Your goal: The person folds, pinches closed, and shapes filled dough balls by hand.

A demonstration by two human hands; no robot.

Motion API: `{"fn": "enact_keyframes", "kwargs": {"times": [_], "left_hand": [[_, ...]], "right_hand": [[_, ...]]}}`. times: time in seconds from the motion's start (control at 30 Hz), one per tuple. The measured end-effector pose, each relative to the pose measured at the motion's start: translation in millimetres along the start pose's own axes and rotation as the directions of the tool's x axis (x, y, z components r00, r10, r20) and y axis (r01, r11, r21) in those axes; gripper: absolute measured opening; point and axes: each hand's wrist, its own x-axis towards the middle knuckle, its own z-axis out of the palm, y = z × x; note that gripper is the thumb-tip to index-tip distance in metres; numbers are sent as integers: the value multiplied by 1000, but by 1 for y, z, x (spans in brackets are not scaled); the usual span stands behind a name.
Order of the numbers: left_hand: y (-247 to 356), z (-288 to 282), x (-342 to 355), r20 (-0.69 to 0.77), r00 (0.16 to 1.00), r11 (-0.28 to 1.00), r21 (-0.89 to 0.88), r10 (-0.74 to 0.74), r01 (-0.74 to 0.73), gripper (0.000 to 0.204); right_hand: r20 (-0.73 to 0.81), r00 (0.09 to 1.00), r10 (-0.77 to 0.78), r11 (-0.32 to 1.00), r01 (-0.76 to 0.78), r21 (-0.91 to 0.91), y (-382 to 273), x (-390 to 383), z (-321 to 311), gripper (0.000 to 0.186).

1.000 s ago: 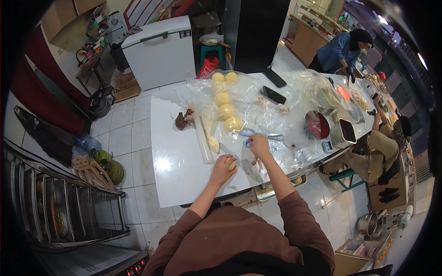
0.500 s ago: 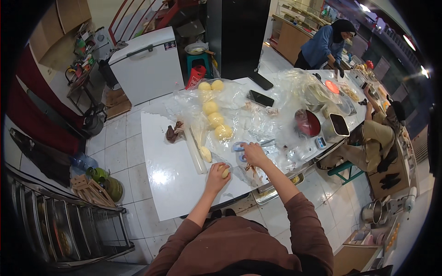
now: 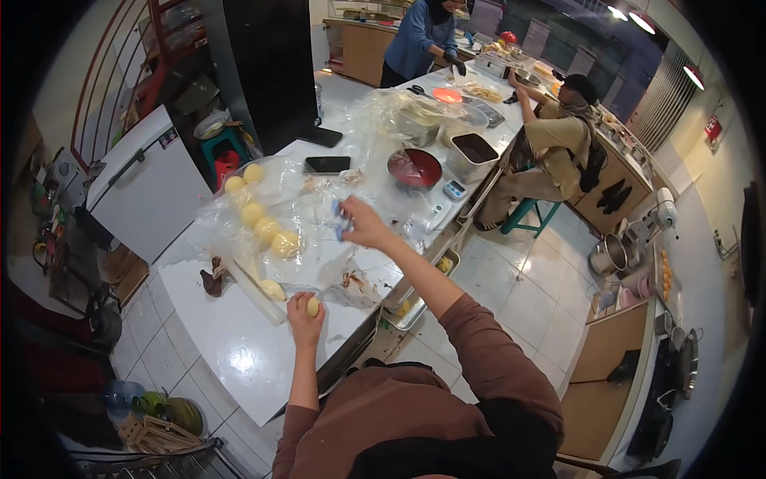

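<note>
My left hand (image 3: 304, 321) is closed around a small lump of pale dough (image 3: 313, 306) near the table's front edge. Farther off to the right, my right hand (image 3: 363, 223) is stretched out over the table, with its fingers on the blue handles of scissors (image 3: 337, 208); the blades are not clear to see. Beyond the left hand lie a flattened oval piece of dough (image 3: 272, 289) and a whitish rolling pin (image 3: 254, 294). Several round yellow dough balls (image 3: 266, 231) sit in a row under clear plastic sheeting (image 3: 227, 217). A dark brown scrap (image 3: 212, 281) rests left of the rolling pin.
Farther along the white table (image 3: 231, 351) are two phones (image 3: 327, 165), a dark red bowl (image 3: 414, 169), a metal container (image 3: 474, 152) and a small scale (image 3: 455, 189). One co-worker (image 3: 419, 40) stands at the far end; another (image 3: 550, 136) sits at the right side.
My view has swung to the right. My right hand has reached farther out over the table with the blue handles at its fingers. The left hand keeps hold of the dough.
</note>
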Motion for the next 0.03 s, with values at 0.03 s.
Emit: {"fn": "enact_keyframes", "kwargs": {"times": [0.03], "left_hand": [[0, 1, 0, 10, 1000, 1000, -8, -3, 3, 30]], "right_hand": [[-61, 997, 49, 998, -47, 31, 3, 1, -12, 33]]}}
